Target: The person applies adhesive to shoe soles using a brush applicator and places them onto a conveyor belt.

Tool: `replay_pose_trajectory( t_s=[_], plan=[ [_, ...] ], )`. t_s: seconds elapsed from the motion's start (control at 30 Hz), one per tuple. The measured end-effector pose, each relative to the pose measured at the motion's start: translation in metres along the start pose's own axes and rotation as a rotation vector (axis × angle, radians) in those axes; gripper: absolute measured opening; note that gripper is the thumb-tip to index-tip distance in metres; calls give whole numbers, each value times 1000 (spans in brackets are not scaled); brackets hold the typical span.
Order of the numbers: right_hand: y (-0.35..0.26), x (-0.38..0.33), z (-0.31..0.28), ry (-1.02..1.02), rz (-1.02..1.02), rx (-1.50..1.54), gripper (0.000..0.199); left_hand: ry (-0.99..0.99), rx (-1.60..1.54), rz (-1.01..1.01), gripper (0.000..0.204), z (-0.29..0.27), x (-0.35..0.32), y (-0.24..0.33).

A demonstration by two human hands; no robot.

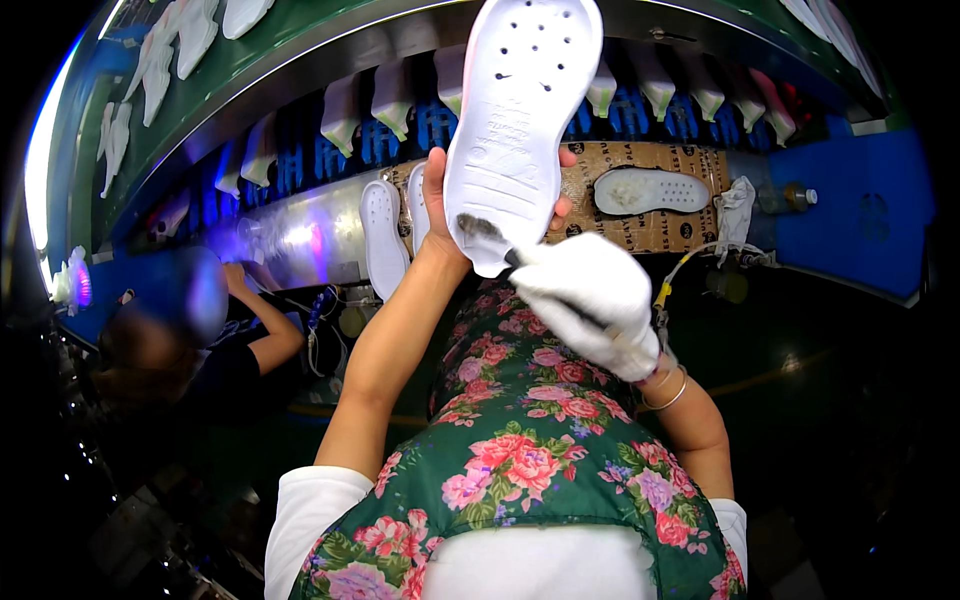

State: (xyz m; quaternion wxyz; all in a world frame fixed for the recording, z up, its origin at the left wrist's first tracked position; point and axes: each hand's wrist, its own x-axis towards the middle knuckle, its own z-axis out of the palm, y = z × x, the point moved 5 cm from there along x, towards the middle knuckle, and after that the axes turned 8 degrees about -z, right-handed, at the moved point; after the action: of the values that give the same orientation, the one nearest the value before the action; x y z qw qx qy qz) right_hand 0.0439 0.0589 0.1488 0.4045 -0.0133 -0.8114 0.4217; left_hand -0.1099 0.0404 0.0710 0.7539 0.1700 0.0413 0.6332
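Note:
My bare left hand [437, 205] holds up a white shoe sole [507, 140], thumb along its left edge and fingertips showing past its right edge. Small holes dot the sole's far end. My right hand [590, 300], in a white glove, is closed around a thin brush [513, 258] with a black handle. Its dark bristles seem to lie on the sole's near end, slightly blurred. Beyond my hands, another sole [651, 191] with a greyish, wet-looking surface rests on brown cardboard [590, 225]. Two more white soles [381, 235] lie left of my left hand, one partly hidden behind it.
Along the far side, a row of upright shoe parts [392, 100] sits on blue holders. A white cloth [735, 212] and a clear bottle [790, 198] stand at the right, beside a blue panel [850, 215]. Another person's arm [270, 335] reaches in at the left. More soles [197, 38] lie on the green upper surface.

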Motion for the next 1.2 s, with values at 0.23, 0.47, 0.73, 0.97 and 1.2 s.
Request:
replay_pose_trajectory(
  t_s=[0.23,0.47,0.73,0.97,1.2],
  plan=[
    [5,-7,-1,66,158,239,20,57,-185,-111,108,9,7,-1],
    [-17,-14,18,-97,-155,-100,35,76,18,-230,103,5,11,9],
    [-9,-4,2,-52,51,6,23,39,96,-316,101,3,12,11],
    [3,-12,-2,124,321,165,19,106,14,-274,99,7,19,9],
    [5,-11,-20,151,267,147,18,270,-61,-182,86,-5,6,1]
  ],
)
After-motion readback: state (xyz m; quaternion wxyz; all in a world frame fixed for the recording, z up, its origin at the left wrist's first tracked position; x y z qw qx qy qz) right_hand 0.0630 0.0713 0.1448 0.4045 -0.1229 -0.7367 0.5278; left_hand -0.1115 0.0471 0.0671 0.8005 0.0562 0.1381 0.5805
